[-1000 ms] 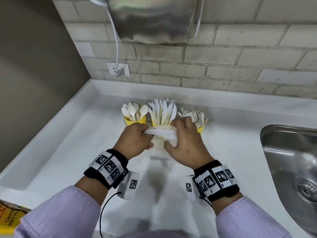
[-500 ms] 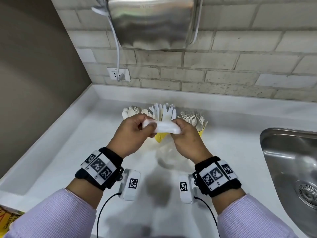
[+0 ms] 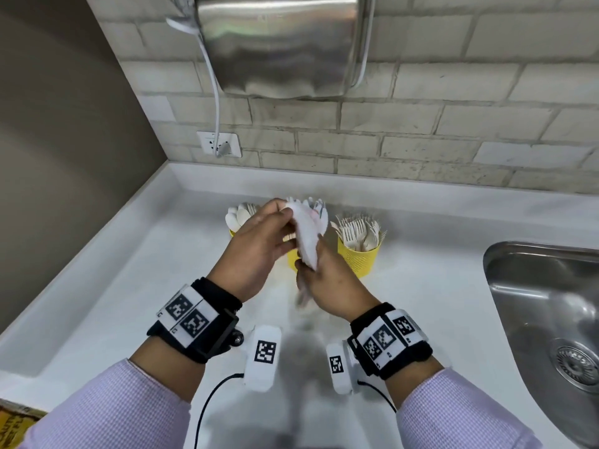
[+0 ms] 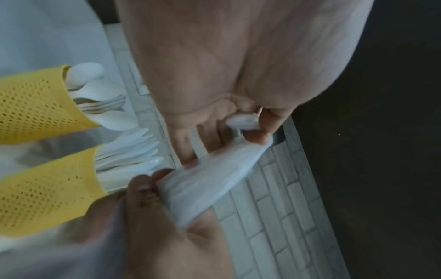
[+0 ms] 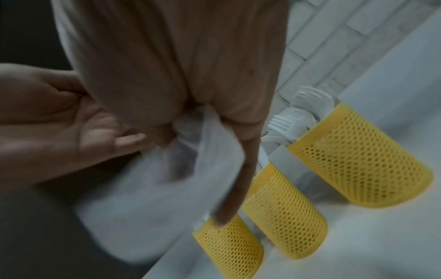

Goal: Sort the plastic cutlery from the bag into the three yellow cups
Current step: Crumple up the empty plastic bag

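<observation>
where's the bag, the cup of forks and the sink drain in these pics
bag (image 3: 307,236): head view, on the white plastic stretched between both hands.
cup of forks (image 3: 359,259): head view, on its yellow perforated wall.
sink drain (image 3: 575,364): head view, on the metal strainer in the basin.

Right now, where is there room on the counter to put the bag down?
Bare counter lies left of the spoon cup, and between the fork cup and the sink. The back middle is crowded with cups.
</observation>
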Demonstrator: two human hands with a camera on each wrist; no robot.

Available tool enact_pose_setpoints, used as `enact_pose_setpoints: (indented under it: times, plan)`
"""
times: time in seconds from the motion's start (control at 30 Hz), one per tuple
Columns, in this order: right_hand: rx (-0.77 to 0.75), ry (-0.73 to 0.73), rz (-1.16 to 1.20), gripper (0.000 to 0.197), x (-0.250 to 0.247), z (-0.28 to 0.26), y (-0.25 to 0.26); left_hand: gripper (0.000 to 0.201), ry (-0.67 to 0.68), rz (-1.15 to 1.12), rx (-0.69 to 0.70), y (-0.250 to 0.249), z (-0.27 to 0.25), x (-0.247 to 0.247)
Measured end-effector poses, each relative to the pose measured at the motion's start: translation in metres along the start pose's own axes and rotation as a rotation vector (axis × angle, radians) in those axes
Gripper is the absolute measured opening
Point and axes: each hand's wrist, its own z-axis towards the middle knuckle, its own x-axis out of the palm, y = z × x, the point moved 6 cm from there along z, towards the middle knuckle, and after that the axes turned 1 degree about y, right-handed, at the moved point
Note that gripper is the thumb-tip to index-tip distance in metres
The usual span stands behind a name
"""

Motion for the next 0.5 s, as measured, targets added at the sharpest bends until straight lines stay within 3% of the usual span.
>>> enact_pose_setpoints:
  times: [0.07,0.17,0.27,0.33,0.43,0.5]
  plan:
    - [-0.02,0.05,-0.003,0.022,0.001,-0.008,0.006,0.026,-0.049,0.036,0.017,0.0,0.001,-0.001]
    - [-0.118,0.037,0.023,0.015,-0.011,-0.024,0.018,0.025,-0.232,0.487,0.142,-0.003,0.001,-0.018]
    - [-0.23,-0.115,0.243,0.013,-0.028,-0.035,0.038,0.026,-0.177,0.807,0.159,0.001,-0.003,-0.011]
    - [-0.292,-0.261,0.301,0.017,-0.037,-0.037,0.049,0.027,-0.088,0.775,0.102,0.007,-0.007,0.002]
    - [-0.294,-0.475,0.257,0.019,-0.04,-0.032,0.053,0.037,0.009,0.512,0.034,0.009,-0.014,0.018]
    - [-0.185,-0.457,0.397,0.023,-0.036,-0.026,0.052,0.038,0.04,0.396,0.021,0.008,-0.016,0.025]
